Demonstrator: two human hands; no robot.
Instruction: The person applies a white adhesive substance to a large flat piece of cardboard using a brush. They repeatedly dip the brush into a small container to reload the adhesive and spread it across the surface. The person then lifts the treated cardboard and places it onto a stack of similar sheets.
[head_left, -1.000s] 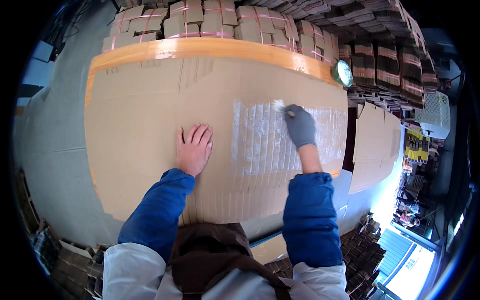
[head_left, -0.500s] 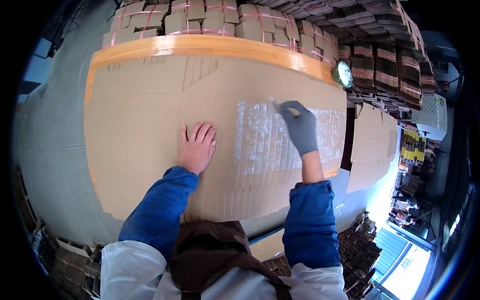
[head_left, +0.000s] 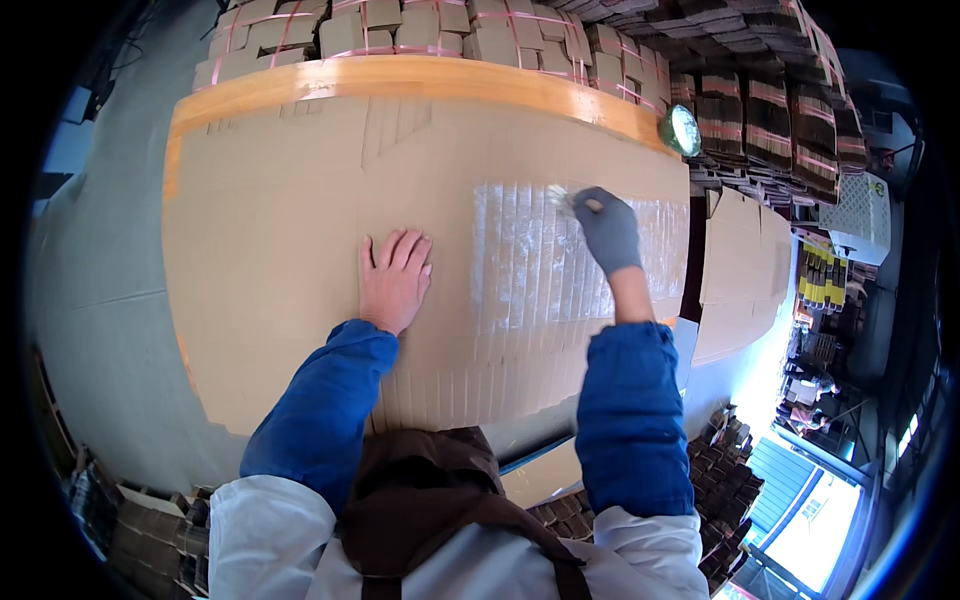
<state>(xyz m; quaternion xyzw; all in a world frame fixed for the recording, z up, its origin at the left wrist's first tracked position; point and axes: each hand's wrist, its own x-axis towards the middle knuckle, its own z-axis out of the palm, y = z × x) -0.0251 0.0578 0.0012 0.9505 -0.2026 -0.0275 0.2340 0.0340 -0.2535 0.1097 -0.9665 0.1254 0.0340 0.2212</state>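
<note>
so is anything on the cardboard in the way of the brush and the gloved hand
Nothing visible: the brush in the right hand already touches the cardboard sheet. The left hand lies flat, apart, off the glue-wet patch.

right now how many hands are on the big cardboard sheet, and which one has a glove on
2. The bare left hand lies flat near the middle of the cardboard sheet. The grey-gloved right hand is over the shiny wet patch, holding a small brush.

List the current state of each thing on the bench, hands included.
Cardboard sheet: lying flat, its right part coated with a whitish wet patch.
Left hand: bare, pressed flat on the sheet.
Right hand: grey-gloved, gripping a brush on the wet patch.
Bundled cardboard stacks: strapped, beyond the bench.
</note>
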